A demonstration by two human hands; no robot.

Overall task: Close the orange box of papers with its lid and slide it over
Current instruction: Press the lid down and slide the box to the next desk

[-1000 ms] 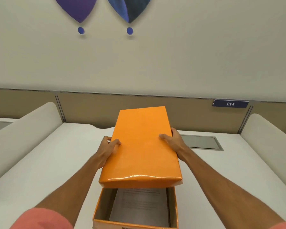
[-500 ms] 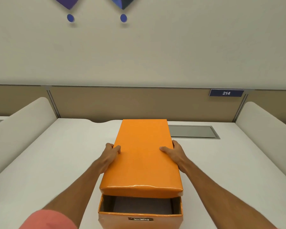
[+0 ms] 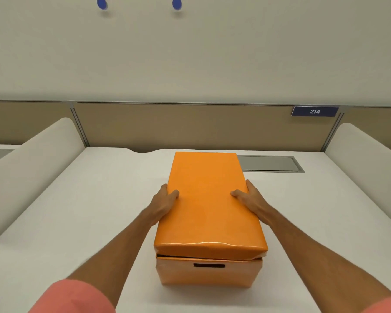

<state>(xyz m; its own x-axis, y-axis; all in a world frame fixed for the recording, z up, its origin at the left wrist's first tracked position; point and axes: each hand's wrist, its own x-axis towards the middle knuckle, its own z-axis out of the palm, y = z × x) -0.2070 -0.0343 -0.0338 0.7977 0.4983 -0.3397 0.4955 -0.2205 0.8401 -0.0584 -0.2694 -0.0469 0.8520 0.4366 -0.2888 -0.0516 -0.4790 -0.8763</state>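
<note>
Clamping the lid, both hands' grip; box runs lengthwise away

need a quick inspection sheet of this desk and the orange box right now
surface: white desk, bare around the box
job's things: orange lid sits on the orange box; thin gap shows along the near edge, so not fully seated; papers hidden
clutter: nothing seen
grippers: left hand and right hand grip the lid's long sides, thumbs on top
cables: nothing seen; grey cable hatch in the desk, shut
surroundings: beige partition with plate reading 214; white side dividers; two blue dots on the wall
</note>
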